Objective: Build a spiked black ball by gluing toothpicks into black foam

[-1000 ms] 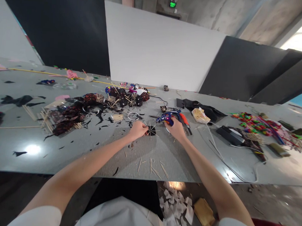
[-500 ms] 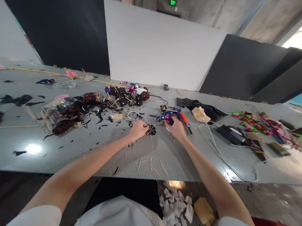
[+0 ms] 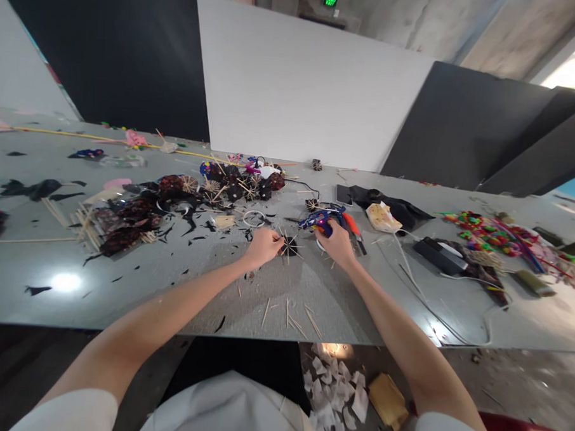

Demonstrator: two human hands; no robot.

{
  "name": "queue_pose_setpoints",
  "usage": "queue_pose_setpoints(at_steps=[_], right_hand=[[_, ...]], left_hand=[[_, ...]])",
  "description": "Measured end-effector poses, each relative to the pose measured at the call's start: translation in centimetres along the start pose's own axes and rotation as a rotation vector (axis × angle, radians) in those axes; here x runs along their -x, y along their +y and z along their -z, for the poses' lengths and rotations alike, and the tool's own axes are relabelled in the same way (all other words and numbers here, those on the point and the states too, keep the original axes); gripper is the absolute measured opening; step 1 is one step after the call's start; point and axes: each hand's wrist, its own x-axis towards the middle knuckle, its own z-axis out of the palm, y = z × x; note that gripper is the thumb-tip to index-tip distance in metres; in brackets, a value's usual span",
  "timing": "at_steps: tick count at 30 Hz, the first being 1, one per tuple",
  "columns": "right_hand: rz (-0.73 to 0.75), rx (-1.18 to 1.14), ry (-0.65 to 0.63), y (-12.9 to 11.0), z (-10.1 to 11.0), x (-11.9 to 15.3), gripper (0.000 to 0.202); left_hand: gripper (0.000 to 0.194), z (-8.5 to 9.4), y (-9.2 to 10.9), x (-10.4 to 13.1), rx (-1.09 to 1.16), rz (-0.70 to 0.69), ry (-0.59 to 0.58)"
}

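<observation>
My left hand (image 3: 264,249) is closed, its fingertips pinching the edge of a small black piece with thin wooden sticks (image 3: 290,246) radiating from it. That piece rests at or just above the table. To its right my right hand (image 3: 336,243) is wrapped round a blue glue gun (image 3: 314,221), whose nozzle points left above the spiky piece. A small light glows on the gun near my fingers. Just beyond the right hand lies an orange-handled tool (image 3: 351,224). A white ring (image 3: 254,220) lies behind my left hand.
Loose wooden sticks (image 3: 287,313) lie near the table's front edge. Several finished-looking spiky black balls (image 3: 236,183) are heaped at the back left among black scraps. A white cable (image 3: 411,278), a black box (image 3: 439,256) and colourful pompoms (image 3: 477,231) are on the right.
My right hand and the glue gun have shifted very slightly. The left hand and the spiky piece stay nearly in place.
</observation>
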Motion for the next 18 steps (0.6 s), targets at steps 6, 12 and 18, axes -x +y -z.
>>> queue_pose_setpoints(at_steps=[6, 12, 18], right_hand=[[-0.012, -0.001, -0.001, 0.1, -0.1, 0.0, 0.029], [-0.044, -0.046, 0.052, 0.5, -0.3, -0.2, 0.036], [-0.061, -0.040, 0.074, 0.8, -0.3, -0.3, 0.038]], left_hand=[[0.041, 1.6, 0.0, -0.5, 0.074, -0.040, 0.108], [0.036, 1.3, -1.4, -1.3, 0.191, -0.041, 0.087], [0.040, 0.8, -2.5, -2.3, 0.191, -0.079, 0.119]])
